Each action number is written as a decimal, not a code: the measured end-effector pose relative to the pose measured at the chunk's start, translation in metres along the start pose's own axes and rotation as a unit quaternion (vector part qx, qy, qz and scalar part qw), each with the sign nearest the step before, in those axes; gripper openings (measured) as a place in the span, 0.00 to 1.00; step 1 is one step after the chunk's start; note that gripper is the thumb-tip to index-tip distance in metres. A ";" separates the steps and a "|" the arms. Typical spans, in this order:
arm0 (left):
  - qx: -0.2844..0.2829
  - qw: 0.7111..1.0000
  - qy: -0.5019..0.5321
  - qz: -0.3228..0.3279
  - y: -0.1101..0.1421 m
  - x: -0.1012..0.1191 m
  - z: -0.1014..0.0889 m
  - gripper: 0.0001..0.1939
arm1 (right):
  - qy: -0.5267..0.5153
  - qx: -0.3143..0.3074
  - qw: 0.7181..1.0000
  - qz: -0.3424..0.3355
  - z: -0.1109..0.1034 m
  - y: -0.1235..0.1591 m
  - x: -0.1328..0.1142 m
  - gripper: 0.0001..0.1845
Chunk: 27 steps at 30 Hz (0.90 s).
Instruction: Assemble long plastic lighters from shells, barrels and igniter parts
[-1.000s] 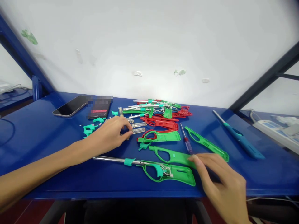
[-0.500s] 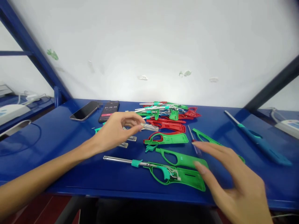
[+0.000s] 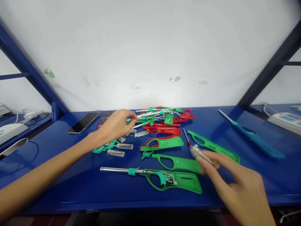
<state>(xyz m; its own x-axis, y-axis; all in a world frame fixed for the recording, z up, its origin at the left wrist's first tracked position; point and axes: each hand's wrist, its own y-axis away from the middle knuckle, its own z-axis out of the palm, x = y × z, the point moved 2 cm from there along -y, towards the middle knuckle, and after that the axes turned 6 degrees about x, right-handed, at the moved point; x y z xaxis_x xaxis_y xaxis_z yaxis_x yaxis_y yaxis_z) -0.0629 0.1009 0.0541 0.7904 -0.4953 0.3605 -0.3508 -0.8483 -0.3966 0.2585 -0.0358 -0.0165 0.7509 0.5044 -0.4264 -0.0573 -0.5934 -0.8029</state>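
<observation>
The right hand (image 3: 237, 188) reaches in from the lower right, thumb and forefinger nearly closed on a clear plastic lighter fuel tank (image 3: 199, 153). The tank is tilted, its fitting end pointing up and to the left; the other fingers are mostly hidden. It is held near the screwdriver (image 3: 187, 136), whose handle it partly covers, and over the edge of a green handle shell (image 3: 185, 164). A loose pinch on smooth plastic could let the tank slip or twist, and a low pass could knock the screwdriver or push the shell.

Nearer the table (image 3: 70, 182) edge, an open green half-shell (image 3: 189, 181) carries a metal nozzle tube (image 3: 115, 169), a teal trigger (image 3: 162, 178) and thin white wires (image 3: 170, 177). A bump from the tank or fingers could unseat these, since no cover is over them.

The left hand (image 3: 115, 125) stretches across from the left, wrist bent, thumb and forefinger curled together at the pile of lighter parts (image 3: 169, 117). Whether they grip anything cannot be told. Dragging one tube there could pull tangled parts along. Below lie loose clear tanks (image 3: 124, 146); a blue lighter (image 3: 256, 141) lies far right.
</observation>
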 end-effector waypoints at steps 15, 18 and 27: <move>-0.149 0.977 -0.136 0.067 -0.030 -0.076 0.022 0.18 | -0.027 0.033 0.998 0.047 -0.002 0.006 0.011 0.09; -0.138 0.978 -0.147 0.061 -0.029 -0.076 0.021 0.18 | -0.024 0.032 0.998 0.041 -0.001 0.007 0.011 0.09; -0.110 0.985 -0.128 0.041 -0.022 -0.066 0.020 0.18 | -0.027 0.028 0.998 0.040 0.000 0.009 0.012 0.07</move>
<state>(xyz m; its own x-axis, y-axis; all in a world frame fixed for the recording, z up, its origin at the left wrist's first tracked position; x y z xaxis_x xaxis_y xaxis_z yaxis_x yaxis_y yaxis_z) -0.0972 0.1559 0.0216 0.8459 -0.5240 0.0996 -0.4963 -0.8417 -0.2127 0.2666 -0.0351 -0.0287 0.7058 0.4903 -0.5113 -0.1547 -0.5976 -0.7867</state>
